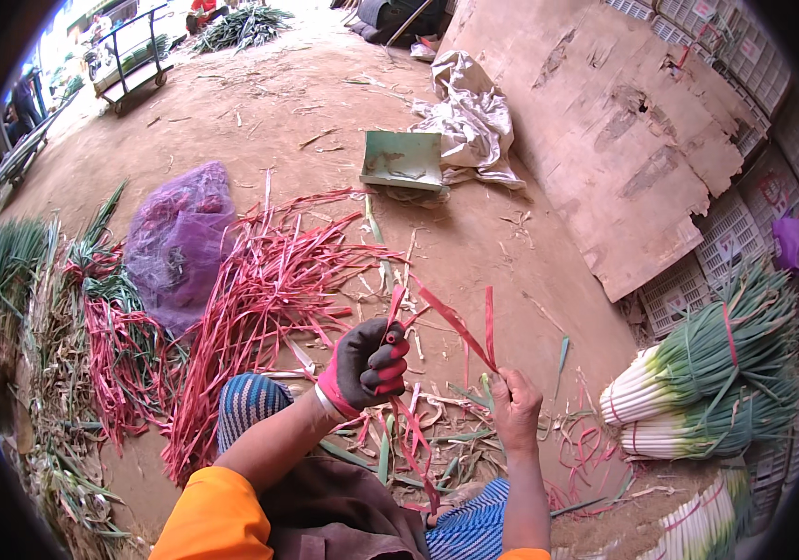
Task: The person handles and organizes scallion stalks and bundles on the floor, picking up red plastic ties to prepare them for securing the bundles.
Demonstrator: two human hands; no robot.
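My left hand [368,364], in a dark glove with red fingertips, is closed around a red plastic strip [451,322] that runs up and across to my right hand [516,406]. My bare right hand pinches the strip's other end, and a loop of it stands above the fingers. More of the strip hangs down from my left hand toward my lap. A big loose pile of red strips [259,299] lies on the dirt floor just left of my hands. Tied bundles of green onions [707,364] are stacked to the right.
A purple plastic bag [180,238] lies beyond the strips. A green dustpan-like tray [401,161] and crumpled white sacks [469,117] sit further back. Cardboard sheets [632,131] lean on white crates [730,238] at right. Onion trimmings [35,308] litter the left. A cart [133,51] stands far back.
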